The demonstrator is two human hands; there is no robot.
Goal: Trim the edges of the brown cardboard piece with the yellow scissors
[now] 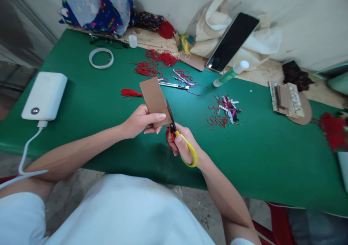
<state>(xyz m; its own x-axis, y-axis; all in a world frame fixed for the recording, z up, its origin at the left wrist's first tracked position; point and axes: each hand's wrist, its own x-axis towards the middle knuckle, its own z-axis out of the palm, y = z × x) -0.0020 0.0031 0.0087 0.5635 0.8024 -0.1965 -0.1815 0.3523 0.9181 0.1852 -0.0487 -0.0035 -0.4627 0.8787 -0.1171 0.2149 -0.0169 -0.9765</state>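
Observation:
My left hand (141,121) grips the lower end of a brown cardboard strip (154,98), held upright and tilted over the green table (95,100). My right hand (181,143) holds scissors (179,136) with red and yellow handles. The dark blades point up along the strip's right edge, touching it. Both hands are close together above the table's near edge.
On the table lie a white power bank (45,95) with cable, a tape ring (101,58), a red tassel (131,92), red thread piles (154,63), a utility knife (174,85), a glue bottle (231,73), scraps (224,111) and cardboard pieces (288,98). A phone (232,42) leans on a cloth bag.

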